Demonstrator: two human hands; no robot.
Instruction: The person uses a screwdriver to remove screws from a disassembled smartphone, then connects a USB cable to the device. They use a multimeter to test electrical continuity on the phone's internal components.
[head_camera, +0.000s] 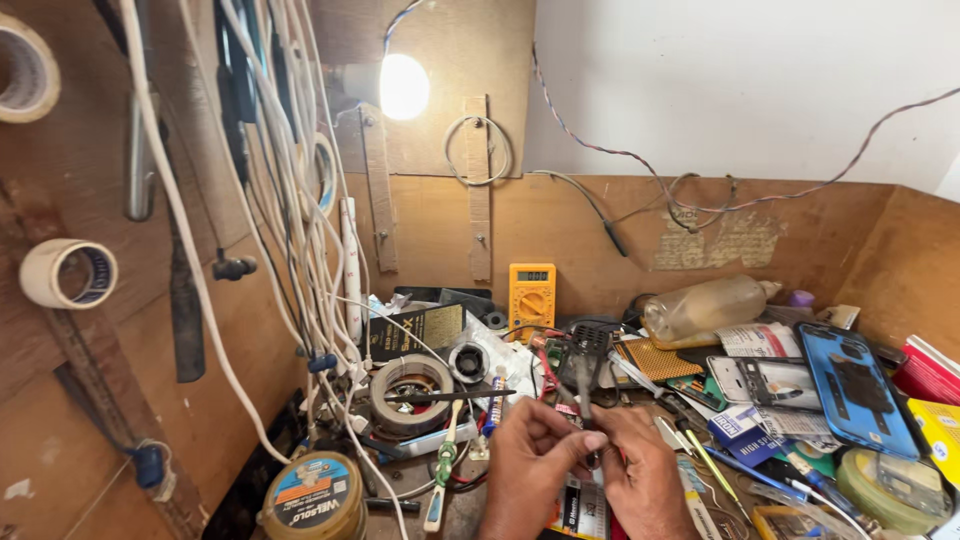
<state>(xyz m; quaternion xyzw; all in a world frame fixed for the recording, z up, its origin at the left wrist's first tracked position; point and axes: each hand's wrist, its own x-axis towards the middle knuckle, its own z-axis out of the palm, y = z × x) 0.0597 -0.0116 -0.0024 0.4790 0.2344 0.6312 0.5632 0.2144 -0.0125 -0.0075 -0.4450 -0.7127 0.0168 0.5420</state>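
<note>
Down low at the bench, the left hand (527, 462) and right hand (640, 470) meet, fingertips pinched together on a small dark tool (585, 385) rising between them. Left of the hands lies a tape roll (411, 393); beyond them stands a yellow multimeter (531, 297); to their right rests a blue phone frame (857, 388).

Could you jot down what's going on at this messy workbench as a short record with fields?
Setting: cluttered wooden workbench lit by a bare bulb
Left hand: fingertips pinch a small part, too small to identify
Right hand: grip closed on a dark thin tool
Behind the hands: yellow multimeter, plastic bottle lying on its side
Left: tape roll, white cables
Right: blue phone frame
</note>
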